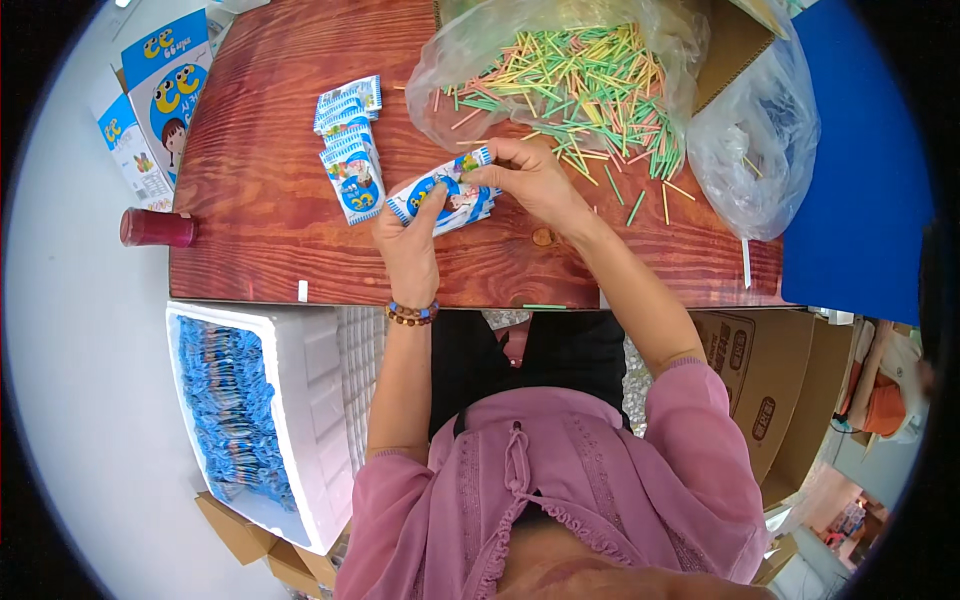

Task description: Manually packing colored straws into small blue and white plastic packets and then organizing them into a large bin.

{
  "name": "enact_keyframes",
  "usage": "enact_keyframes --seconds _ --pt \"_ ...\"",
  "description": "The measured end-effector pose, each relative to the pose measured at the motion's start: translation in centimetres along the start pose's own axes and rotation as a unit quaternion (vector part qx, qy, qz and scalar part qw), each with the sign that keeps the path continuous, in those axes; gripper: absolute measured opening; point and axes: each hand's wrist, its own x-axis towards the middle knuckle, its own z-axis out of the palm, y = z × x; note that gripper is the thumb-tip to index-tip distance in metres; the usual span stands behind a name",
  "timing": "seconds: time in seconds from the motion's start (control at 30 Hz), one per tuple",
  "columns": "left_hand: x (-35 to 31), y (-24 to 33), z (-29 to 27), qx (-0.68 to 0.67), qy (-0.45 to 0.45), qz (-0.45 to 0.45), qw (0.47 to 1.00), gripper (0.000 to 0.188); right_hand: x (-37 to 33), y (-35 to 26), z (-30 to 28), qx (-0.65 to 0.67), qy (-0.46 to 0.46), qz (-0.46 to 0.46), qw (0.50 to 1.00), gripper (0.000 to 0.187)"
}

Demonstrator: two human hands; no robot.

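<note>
My left hand grips a small stack of blue and white candy packets over the wooden table, thumb on top. At the far right corner of the same stack, my right hand pinches with thumb and forefinger; whether it also holds something thin there I cannot make out. Just left of my hands lies an overlapping row of similar packets. Beyond my right hand, many thin pink, green and yellow sticks spill from a clear plastic bag.
A dark red cylindrical container stands at the table's left edge, near blue printed boxes. Below left, a white foam box holds many blue packets. A cardboard box and an crumpled clear bag sit at the right.
</note>
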Motion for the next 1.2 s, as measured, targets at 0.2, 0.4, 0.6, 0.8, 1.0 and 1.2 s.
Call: enact_keyframes --seconds 0.2,0.4,0.6,0.8,1.0,1.2 --pt "-1.0 -1.9 -0.3 0.004 0.019 0.004 1.0 0.012 -2.1 -0.5 -0.2 -0.024 0.047 0.014 0.999 0.01" --pt "-2.3 -2.8 1.5 -0.065 0.028 -0.024 0.997 0.011 -4.1 -0.1 -1.4 -0.036 0.077 -0.003 0.996 0.011" --pt "-2.9 -2.2 2.5 -0.16 0.034 -0.109 0.981 0.013 -5.4 -1.2 -4.2 0.068 0.061 -0.057 0.994 0.008" --pt "-3.0 -2.6 3.2 -0.157 0.003 -0.13 0.979 0.014 -6.0 -3.0 -3.0 -0.27 -0.003 -0.206 0.941 0.019" --pt "-3.5 -2.3 1.9 -0.159 -0.007 -0.164 0.973 0.016 -5.1 -2.8 -7.8 -0.129 -0.041 -0.077 0.988 0.019" --pt "-4.1 -2.1 2.0 -0.176 0.004 -0.172 0.969 0.015 0.8 -1.9 -20.1 -0.703 0.147 -0.132 0.683 0.03"
